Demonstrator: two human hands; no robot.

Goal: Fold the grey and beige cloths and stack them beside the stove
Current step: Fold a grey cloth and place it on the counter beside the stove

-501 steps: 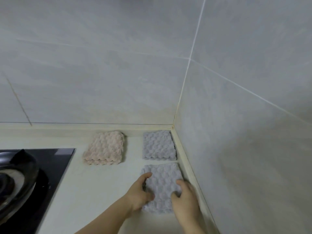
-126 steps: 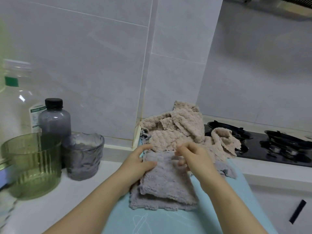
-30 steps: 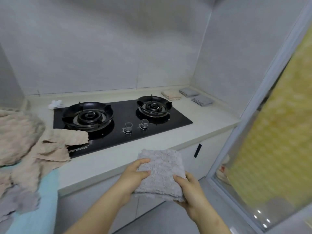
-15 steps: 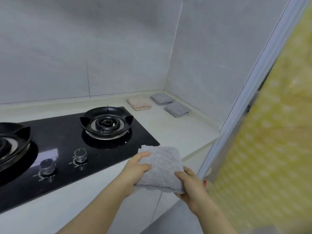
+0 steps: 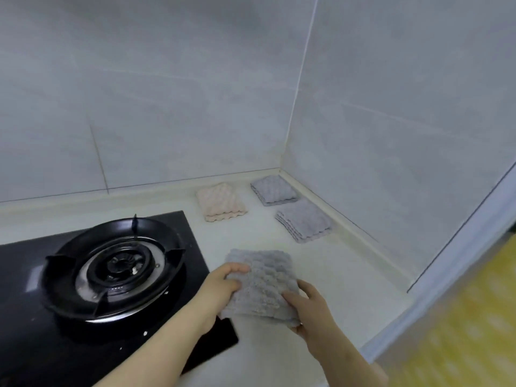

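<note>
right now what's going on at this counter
A person is holding a folded grey cloth in both hands, left hand and right hand, above the counter just right of the stove. Three folded piles already sit near the corner: a beige pile and two grey piles. This cloth has not been set down yet.

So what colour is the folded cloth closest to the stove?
Beige, with a wavy texture; the head view shows it.

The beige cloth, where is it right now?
The folded beige cloth lies on the counter by the back wall, between the stove and the corner grey stack.
</note>
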